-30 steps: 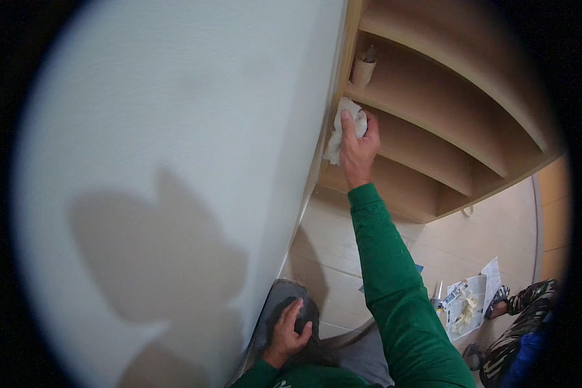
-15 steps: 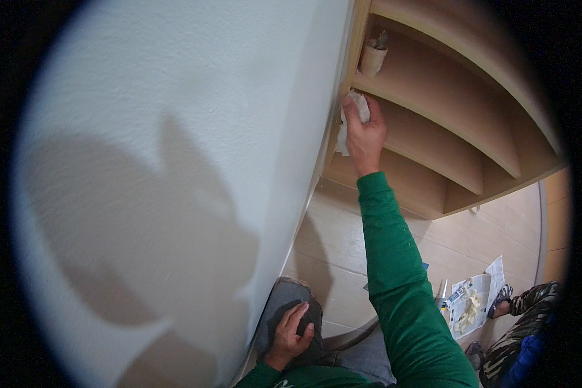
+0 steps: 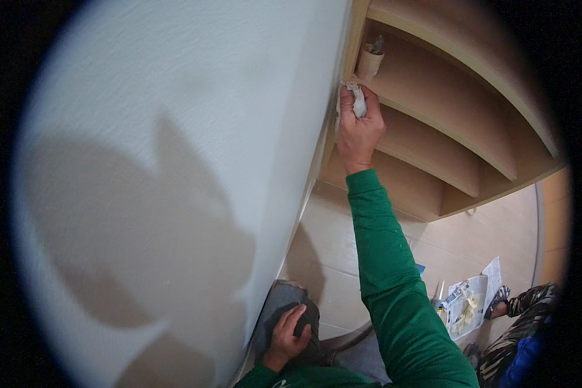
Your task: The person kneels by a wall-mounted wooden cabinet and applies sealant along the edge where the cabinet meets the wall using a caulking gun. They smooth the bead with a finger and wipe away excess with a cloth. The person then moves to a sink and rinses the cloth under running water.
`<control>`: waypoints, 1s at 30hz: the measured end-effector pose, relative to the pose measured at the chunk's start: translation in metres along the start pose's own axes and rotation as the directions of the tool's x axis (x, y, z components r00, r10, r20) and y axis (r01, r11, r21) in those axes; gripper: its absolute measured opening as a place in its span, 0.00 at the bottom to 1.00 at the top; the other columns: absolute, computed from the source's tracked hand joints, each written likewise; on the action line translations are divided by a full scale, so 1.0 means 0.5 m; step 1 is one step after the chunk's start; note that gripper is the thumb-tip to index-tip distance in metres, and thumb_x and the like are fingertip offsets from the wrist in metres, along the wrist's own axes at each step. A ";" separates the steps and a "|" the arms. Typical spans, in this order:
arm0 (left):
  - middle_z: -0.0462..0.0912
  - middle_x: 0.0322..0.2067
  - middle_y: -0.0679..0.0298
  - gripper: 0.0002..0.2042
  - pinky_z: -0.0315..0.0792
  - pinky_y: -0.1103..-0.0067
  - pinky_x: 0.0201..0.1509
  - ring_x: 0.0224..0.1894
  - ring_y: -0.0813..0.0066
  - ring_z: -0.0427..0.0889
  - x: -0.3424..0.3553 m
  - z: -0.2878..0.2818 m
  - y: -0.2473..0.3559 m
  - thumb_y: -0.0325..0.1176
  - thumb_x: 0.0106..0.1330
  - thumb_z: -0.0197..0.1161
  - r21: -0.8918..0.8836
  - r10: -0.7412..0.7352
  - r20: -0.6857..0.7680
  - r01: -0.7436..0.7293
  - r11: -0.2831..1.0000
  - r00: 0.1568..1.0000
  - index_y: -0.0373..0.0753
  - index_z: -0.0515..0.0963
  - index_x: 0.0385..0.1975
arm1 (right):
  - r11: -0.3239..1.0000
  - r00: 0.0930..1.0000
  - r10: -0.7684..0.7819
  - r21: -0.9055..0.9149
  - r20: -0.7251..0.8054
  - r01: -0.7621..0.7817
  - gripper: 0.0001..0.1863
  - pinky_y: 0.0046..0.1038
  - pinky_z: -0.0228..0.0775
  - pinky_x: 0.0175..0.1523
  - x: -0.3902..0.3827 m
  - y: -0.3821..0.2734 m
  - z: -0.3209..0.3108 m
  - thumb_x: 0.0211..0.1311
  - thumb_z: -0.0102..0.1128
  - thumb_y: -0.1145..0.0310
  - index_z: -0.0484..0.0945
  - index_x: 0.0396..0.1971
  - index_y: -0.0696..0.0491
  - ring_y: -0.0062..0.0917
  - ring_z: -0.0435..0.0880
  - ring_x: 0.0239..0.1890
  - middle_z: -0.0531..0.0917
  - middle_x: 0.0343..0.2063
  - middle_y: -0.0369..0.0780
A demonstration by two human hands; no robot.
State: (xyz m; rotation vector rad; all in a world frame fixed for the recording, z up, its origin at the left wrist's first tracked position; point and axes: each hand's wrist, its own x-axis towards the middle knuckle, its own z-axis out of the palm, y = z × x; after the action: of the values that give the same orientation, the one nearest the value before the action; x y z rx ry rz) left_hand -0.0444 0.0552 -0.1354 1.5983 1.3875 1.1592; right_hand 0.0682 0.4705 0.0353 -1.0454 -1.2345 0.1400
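Observation:
My right hand (image 3: 361,129) reaches up with its arm outstretched and pinches a crumpled white piece of tissue or cloth (image 3: 358,103). It presses this against the left upright edge of a wooden shelf unit (image 3: 446,139), where the unit meets the white wall (image 3: 284,77). Just above the fingers, a beige cup (image 3: 370,63) with something greyish sticking out of it stands on a shelf. My left hand (image 3: 288,337) rests on my grey-trousered knee with its fingers apart and holds nothing.
On the tiled floor (image 3: 336,258) at lower right, sheets of newspaper (image 3: 478,323) carry crumpled pale strips (image 3: 467,309) and a printed tube (image 3: 456,294). Beside them is another person's leg (image 3: 520,323) in patterned trousers. Shadows fall across the wall at left.
My right hand has slid slightly up and left along the shelf unit's edge, still gripping the white tissue or cloth. The left hand stays on the knee.

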 end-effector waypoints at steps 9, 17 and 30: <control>0.80 0.54 0.46 0.23 0.75 0.65 0.62 0.56 0.48 0.81 -0.006 -0.013 0.027 0.30 0.63 0.66 0.035 -0.026 0.013 0.026 0.999 1.000 0.29 0.76 0.58 | 0.990 0.983 0.117 -0.097 0.142 -0.104 0.18 0.35 0.77 0.48 -0.056 0.049 -0.027 0.66 0.65 0.60 0.83 0.46 0.59 0.38 0.88 0.40 0.87 0.37 0.51; 0.80 0.55 0.46 0.23 0.75 0.65 0.62 0.57 0.49 0.80 -0.013 -0.020 0.038 0.30 0.63 0.66 0.048 -0.038 0.001 0.037 0.998 0.999 0.30 0.77 0.57 | 0.981 0.972 0.192 -0.002 0.138 -0.194 0.18 0.34 0.77 0.49 -0.023 -0.044 -0.025 0.66 0.66 0.60 0.83 0.46 0.59 0.37 0.87 0.40 0.87 0.35 0.51; 0.81 0.53 0.47 0.21 0.76 0.65 0.62 0.56 0.50 0.81 -0.007 -0.022 0.051 0.29 0.62 0.67 0.060 -0.014 -0.005 0.014 0.998 1.000 0.30 0.78 0.55 | 0.983 0.979 0.180 -0.059 0.093 -0.175 0.19 0.38 0.78 0.47 -0.019 -0.032 -0.017 0.65 0.67 0.57 0.83 0.44 0.58 0.42 0.88 0.40 0.87 0.37 0.51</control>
State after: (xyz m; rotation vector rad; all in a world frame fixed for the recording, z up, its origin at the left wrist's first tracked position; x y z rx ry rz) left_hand -0.0462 0.0468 -0.1087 1.6255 1.4464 1.1233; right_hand 0.0644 0.4509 0.0404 -1.2048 -1.2371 0.3021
